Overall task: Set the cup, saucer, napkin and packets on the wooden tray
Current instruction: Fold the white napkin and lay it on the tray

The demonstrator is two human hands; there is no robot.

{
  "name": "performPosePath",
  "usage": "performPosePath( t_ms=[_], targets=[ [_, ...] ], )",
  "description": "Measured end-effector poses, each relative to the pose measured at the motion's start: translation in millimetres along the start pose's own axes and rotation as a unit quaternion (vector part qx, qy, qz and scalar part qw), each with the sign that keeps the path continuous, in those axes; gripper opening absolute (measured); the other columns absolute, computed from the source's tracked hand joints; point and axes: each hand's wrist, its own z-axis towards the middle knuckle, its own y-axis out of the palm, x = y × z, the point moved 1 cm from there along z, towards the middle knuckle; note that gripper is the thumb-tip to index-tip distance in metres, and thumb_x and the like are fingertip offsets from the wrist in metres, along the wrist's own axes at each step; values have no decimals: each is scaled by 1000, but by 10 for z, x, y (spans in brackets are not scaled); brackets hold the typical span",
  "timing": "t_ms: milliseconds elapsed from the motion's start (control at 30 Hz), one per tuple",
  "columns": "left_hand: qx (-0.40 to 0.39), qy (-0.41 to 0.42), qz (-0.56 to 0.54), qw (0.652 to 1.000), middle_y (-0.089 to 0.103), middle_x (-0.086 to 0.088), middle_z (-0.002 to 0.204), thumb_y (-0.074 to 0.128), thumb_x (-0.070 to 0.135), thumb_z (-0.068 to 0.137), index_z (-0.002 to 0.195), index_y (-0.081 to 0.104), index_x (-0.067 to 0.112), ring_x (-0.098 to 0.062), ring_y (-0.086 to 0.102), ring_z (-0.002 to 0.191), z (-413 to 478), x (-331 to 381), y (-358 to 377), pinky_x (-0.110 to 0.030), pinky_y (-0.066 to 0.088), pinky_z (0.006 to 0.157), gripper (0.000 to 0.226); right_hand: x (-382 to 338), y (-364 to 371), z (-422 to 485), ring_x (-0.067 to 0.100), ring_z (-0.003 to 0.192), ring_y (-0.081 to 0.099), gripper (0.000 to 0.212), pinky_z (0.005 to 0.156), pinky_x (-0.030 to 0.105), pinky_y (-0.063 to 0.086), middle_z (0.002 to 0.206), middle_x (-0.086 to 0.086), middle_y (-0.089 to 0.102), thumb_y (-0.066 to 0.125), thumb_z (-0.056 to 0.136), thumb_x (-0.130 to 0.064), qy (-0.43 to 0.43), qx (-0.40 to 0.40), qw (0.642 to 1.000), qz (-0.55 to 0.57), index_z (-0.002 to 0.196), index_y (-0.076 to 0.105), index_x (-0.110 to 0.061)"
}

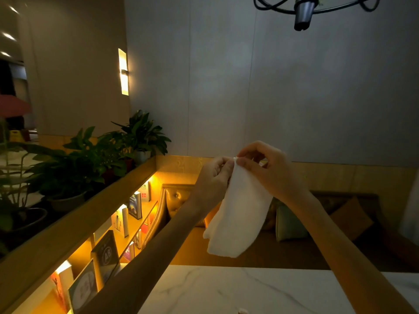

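1. Grip first: both hands are pinching the top edge of the white napkin up in the air. The left hand has its fingertips closed on the corner from the 9 o'clock side, the right hand clamps thumb and forefinger on the same corner from 3 o'clock. The two grips are pretty much touching each other.
2. Biggest thing in view is the pale wall panel filling the 12 o'clock half of the shot.
3. Next, the white marble table at 6 o'clock, well below the hands, with a tiny white bit poking in at the bottom edge, too cut off to tell what it is.
4. A lit wooden bookshelf runs off toward 8 o'clock, books standing in it, potted plants lined up on its top ledge at 9 o'clock.
5. A padded bench seat with cushions sits behind the table.
6. The napkin itself hangs loose from the pinch, drooping toward 6 o'clock, clear of the table, between the two forearms.
7. Wall lamp glowing at 10 o'clock.
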Motion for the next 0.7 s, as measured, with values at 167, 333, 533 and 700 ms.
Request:
performPosePath(
  t_ms=[167, 333, 533, 700],
  targets=[
    [-58, -17, -60, 996, 71, -3, 98, 56, 30, 92, 114, 57, 9, -17, 72, 91, -27, 10, 3, -27, 60, 71, 30, 59, 47, -21, 11, 84, 59, 12, 71, 24, 54, 95, -7, 58, 67, 86, -30, -22, 7, 1000, 15, 94, 60, -24],
    [-55, -7, -17, 998, 71, -1, 103, 57, 10, 95, 115, 56, 11, -14, 71, 95, -3, -64, 4, -22, 58, 72, 20, 106, 35, -29, 5, 90, 55, 13, 75, 27, 50, 94, -22, 54, 67, 87, -33, 34, -38, 998, 31, 97, 59, -32],
    [-63, -8, 27, 998, 68, 4, 101, 54, 7, 96, 107, 55, 23, -5, 69, 93, 16, -124, 28, -18, 56, 70, 20, 169, 32, -29, -8, 75, 55, 22, 65, 11, 40, 92, -14, 61, 72, 81, -33, 27, -51, 998, -38, 102, 68, -26],
    [-73, -72, 28, 994, 68, 1, 104, 59, 10, 93, 118, 42, 23, -8, 71, 89, 0, -163, 47, -23, 58, 66, 34, 225, 17, 5, 3, 75, 60, 15, 70, 18, 51, 89, -9, 63, 72, 82, -32, 11, -51, 997, -55, 94, 67, -24]
  ],
)
